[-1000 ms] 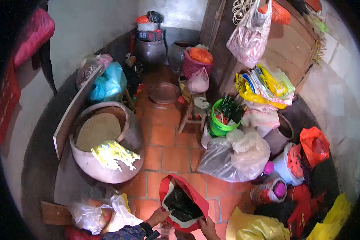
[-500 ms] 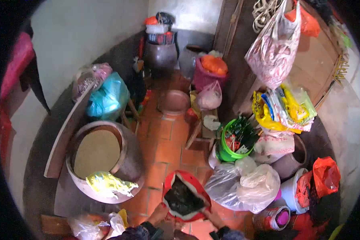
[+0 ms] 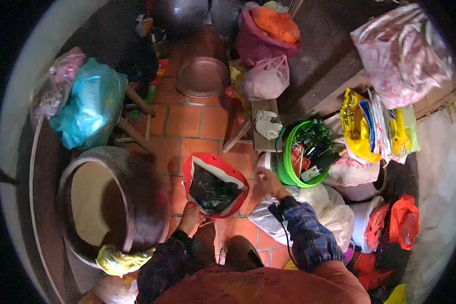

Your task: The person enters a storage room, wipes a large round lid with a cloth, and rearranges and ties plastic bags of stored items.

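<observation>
A red bag [image 3: 186, 177] with a pale lining hangs open above the tiled floor, black plastic [image 3: 213, 192] inside it. My left hand [image 3: 190, 218] grips its near left rim, fingers closed. My right hand [image 3: 269, 183] is off the bag, to the right of it and just left of the green bucket [image 3: 290, 167]; its fingers are too blurred to make out. The bucket holds dark green packets and a red item. Behind the bucket's left side, a white glove [image 3: 267, 125] lies on a wooden stool [image 3: 261, 144].
A large clay jar [image 3: 147, 197] of grain stands at left, a yellow bag [image 3: 121, 259] on its rim. Clear plastic bags [image 3: 329, 213] lie at right below the bucket. Beyond are a round basin [image 3: 201, 77], a teal bag [image 3: 93, 101] and a pink tub [image 3: 248, 38].
The view has tilted down and moved forward. My right hand has let go of the red bag's rim and moved right, toward the green bucket. My left hand still holds the bag.
</observation>
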### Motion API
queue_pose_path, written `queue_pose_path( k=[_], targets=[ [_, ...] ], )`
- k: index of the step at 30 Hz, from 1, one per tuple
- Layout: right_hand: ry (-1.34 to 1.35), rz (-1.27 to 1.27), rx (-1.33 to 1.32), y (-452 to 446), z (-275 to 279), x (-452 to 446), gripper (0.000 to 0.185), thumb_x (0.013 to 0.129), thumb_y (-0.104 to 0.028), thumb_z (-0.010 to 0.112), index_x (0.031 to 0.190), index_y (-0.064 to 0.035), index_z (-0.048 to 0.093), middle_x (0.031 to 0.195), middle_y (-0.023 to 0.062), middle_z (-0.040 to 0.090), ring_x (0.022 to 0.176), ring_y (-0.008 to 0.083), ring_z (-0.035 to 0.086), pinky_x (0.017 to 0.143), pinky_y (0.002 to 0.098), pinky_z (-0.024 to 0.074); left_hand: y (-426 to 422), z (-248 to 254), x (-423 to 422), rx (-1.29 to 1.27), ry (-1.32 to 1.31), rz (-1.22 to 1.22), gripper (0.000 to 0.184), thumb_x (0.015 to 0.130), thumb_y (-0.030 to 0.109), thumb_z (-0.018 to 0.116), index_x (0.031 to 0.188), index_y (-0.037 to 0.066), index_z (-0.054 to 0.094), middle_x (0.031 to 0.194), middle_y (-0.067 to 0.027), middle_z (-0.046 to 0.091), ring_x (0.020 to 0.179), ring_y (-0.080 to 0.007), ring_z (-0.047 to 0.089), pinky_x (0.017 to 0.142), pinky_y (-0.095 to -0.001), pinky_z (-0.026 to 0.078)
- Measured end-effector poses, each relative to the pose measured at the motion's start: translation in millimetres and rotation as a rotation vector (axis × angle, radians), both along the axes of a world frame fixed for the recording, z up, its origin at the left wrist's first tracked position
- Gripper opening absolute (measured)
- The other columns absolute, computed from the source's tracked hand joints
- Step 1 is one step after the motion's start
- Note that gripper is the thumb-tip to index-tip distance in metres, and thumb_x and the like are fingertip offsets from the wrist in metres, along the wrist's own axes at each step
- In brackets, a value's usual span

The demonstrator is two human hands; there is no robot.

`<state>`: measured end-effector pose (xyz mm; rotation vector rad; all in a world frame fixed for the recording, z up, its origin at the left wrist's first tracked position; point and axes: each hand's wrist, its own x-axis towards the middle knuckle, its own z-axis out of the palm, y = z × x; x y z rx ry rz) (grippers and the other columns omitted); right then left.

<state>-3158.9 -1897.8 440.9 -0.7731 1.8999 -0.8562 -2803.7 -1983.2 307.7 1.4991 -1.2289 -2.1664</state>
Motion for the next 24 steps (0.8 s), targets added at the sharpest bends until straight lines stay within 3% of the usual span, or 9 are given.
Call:
queue_pose_path(
  k=[3,6,7,10,13,15,16,20,24],
  targets=[
    [0.571,0.136,-0.209,-59.5,-48.2,-52.4,0.041,0.081,-0.005,0.057,0.121,-0.0088,0.059,0.113,0.0178,0.059,0.104,0.0371,0.058,0.088,0.0419,0.0495,-36.2,-13.9,-8.7,0.219,0.075,0.081,0.033,0.087,0.011,0.059,0.114,0.009,0.041,0.097,-0.0136,0.058,0.069,-0.0252,0.063,0.053,-0.0442,0.056],
    [0.709,0.191,-0.128,-107.2,-43.1,-85.0,0.048,0.080,-0.005,0.058,0.127,-0.0108,0.055,0.127,0.0232,0.050,0.112,0.0452,0.051,0.093,0.0453,0.0466,-73.3,25.1,-31.8,0.312,0.055,0.043,0.033,0.085,0.009,0.061,0.113,0.009,0.044,0.091,-0.0101,0.062,0.067,-0.0256,0.066,0.048,-0.0369,0.055],
    [0.718,0.194,-0.132,-125.7,-35.4,-95.7,0.048,0.080,-0.005,0.058,0.127,-0.0108,0.055,0.127,0.0232,0.050,0.112,0.0452,0.051,0.093,0.0453,0.0466,-53.5,-64.7,-26.6,0.054,0.195,0.238,0.030,0.085,0.009,0.061,0.111,0.008,0.046,0.093,-0.0109,0.063,0.060,-0.0248,0.065,0.045,-0.0349,0.053],
    [0.837,0.171,0.087,-160.0,-43.9,-125.8,0.070,0.078,-0.013,0.064,0.143,-0.0177,0.038,0.134,0.0309,0.040,0.119,0.0508,0.045,0.098,0.0514,0.0424,-83.7,-38.2,-36.3,0.290,-0.159,0.158,0.027,0.085,0.010,0.061,0.108,0.007,0.047,0.092,-0.0105,0.062,0.058,-0.0231,0.064,0.044,-0.0337,0.052],
    [0.912,0.085,0.125,-191.7,-43.1,-148.1,0.075,0.076,-0.018,0.070,0.143,-0.0178,0.038,0.133,0.0319,0.040,0.120,0.0509,0.044,0.100,0.0521,0.0406,-98.5,-47.2,-40.4,0.417,-0.228,0.121,0.025,0.083,0.010,0.062,0.104,0.007,0.049,0.087,-0.0100,0.061,0.062,-0.0217,0.064,0.043,-0.0346,0.052],
    [0.781,0.039,0.329,-207.7,-67.9,-167.4,0.072,0.075,-0.027,0.073,0.139,-0.0129,0.043,0.129,0.0303,0.046,0.118,0.0491,0.047,0.101,0.0483,0.0399,-77.9,-100.1,-32.2,0.149,-0.160,0.270,0.020,0.080,0.013,0.066,0.094,0.007,0.053,0.079,-0.0063,0.060,0.066,-0.0175,0.062,0.049,-0.0329,0.050],
    [0.790,0.115,0.145,-209.1,-91.4,-180.5,0.065,0.075,-0.026,0.072,0.133,-0.0089,0.047,0.123,0.0288,0.050,0.114,0.0471,0.049,0.098,0.0482,0.0414,-63.3,-139.4,-26.3,-0.055,-0.138,0.328,0.017,0.078,0.015,0.068,0.088,0.008,0.055,0.075,-0.0040,0.060,0.068,-0.0157,0.061,0.053,-0.0321,0.049],
    [0.855,0.426,-0.058,-202.5,-113.5,-198.7,0.063,0.077,-0.024,0.069,0.129,0.0018,0.045,0.109,0.0252,0.056,0.101,0.0454,0.052,0.087,0.0512,0.0449,-68.2,-91.7,-35.9,0.079,-0.216,0.496,0.015,0.080,0.016,0.067,0.088,0.006,0.060,0.076,-0.0034,0.062,0.075,-0.0159,0.060,0.061,-0.0335,0.050],
    [0.892,0.401,-0.040,-211.2,-104.9,-200.9,0.040,0.080,-0.016,0.063,0.115,0.0013,0.054,0.105,0.0251,0.056,0.094,0.0417,0.055,0.085,0.0458,0.0458,-33.2,-194.6,-32.9,-0.131,-0.686,0.411,0.027,0.081,0.024,0.064,0.094,0.000,0.065,0.088,-0.0176,0.068,0.084,-0.0306,0.067,0.070,-0.0450,0.052]
  ],
)
